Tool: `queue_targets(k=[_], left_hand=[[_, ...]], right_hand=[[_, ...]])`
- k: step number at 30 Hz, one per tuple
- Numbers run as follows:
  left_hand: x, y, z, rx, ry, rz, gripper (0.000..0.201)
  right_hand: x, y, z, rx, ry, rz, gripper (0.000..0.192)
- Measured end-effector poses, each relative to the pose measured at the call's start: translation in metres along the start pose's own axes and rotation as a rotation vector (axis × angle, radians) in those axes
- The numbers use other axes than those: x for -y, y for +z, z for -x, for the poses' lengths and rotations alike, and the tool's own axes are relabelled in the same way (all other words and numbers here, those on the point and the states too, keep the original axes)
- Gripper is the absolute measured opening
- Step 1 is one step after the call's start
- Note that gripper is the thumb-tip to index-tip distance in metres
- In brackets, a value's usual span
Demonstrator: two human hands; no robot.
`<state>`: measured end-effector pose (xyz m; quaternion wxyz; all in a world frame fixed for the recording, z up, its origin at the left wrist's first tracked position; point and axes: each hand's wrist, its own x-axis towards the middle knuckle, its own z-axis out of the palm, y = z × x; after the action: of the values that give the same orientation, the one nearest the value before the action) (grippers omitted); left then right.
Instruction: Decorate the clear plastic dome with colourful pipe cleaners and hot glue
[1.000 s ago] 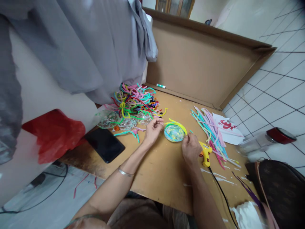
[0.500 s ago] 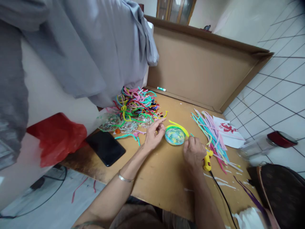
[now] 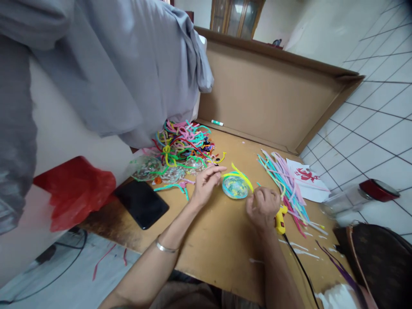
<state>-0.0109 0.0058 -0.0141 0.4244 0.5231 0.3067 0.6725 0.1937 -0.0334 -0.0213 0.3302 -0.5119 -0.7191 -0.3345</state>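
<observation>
A small round dish-like piece (image 3: 235,189), clear with a speckled multicoloured pattern and a turquoise-green fuzzy rim, sits on the table between my hands. A yellow pipe cleaner (image 3: 245,178) curves along its far and right rim, one tip sticking up at the back. My right hand (image 3: 264,205) is closed at the right side, pinching the pipe cleaner's near end. My left hand (image 3: 207,182) hovers by the left rim with its index finger stretched out and the others bent; nothing shows in it. Just right of my right hand lies a yellow glue gun (image 3: 281,219), its black cord running toward me.
A tangled pile of pipe cleaners (image 3: 183,141) and several clear round pieces lie at the left, near a black phone (image 3: 141,204). Straight pipe cleaners (image 3: 286,180), a paper (image 3: 305,178), a clear bottle (image 3: 347,199) and a brown bag (image 3: 376,257) stand right. Cardboard (image 3: 251,90) rises behind.
The yellow pipe cleaner's free tip now stands up more at the back of the dish. My right hand has turned slightly, and my left fingers have shifted slightly toward the rim.
</observation>
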Motion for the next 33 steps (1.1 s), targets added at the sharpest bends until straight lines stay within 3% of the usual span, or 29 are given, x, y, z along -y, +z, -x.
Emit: queue_targets(k=[3,6,11,13,15,18,20,29,33], left_hand=[[-0.002,-0.002,-0.006,-0.099,-0.101,0.187,0.022],[-0.002,-0.004,-0.011,-0.12,-0.184,0.261,0.021],[0.0,-0.004,-0.01,-0.028,-0.212,0.254,0.025],[0.0,-0.002,-0.008,0.034,-0.214,0.244,0.028],[-0.001,0.0,-0.005,0.113,-0.229,0.247,0.032],[-0.001,0.004,-0.001,0.19,-0.254,0.248,0.037],[-0.001,0.007,0.001,0.196,-0.278,0.235,0.039],[-0.004,0.016,0.005,0.241,-0.485,0.399,0.048],[0.001,0.018,0.007,0.228,-0.494,0.313,0.046]], right_hand=[[0.002,-0.004,0.001,0.022,0.035,-0.139,0.002],[0.007,-0.008,0.0,0.006,0.168,-0.371,0.016],[0.014,-0.007,-0.007,-0.074,0.754,-1.089,0.039],[0.015,-0.007,-0.01,0.017,0.893,-1.344,0.04],[0.017,-0.009,-0.012,0.184,0.911,-1.475,0.04],[0.024,-0.016,-0.013,0.408,0.882,-1.532,0.039],[0.031,-0.019,-0.014,0.479,0.88,-1.523,0.034],[0.043,-0.015,-0.019,0.33,1.009,-1.381,0.027],[0.043,-0.013,-0.017,0.304,0.984,-1.319,0.027]])
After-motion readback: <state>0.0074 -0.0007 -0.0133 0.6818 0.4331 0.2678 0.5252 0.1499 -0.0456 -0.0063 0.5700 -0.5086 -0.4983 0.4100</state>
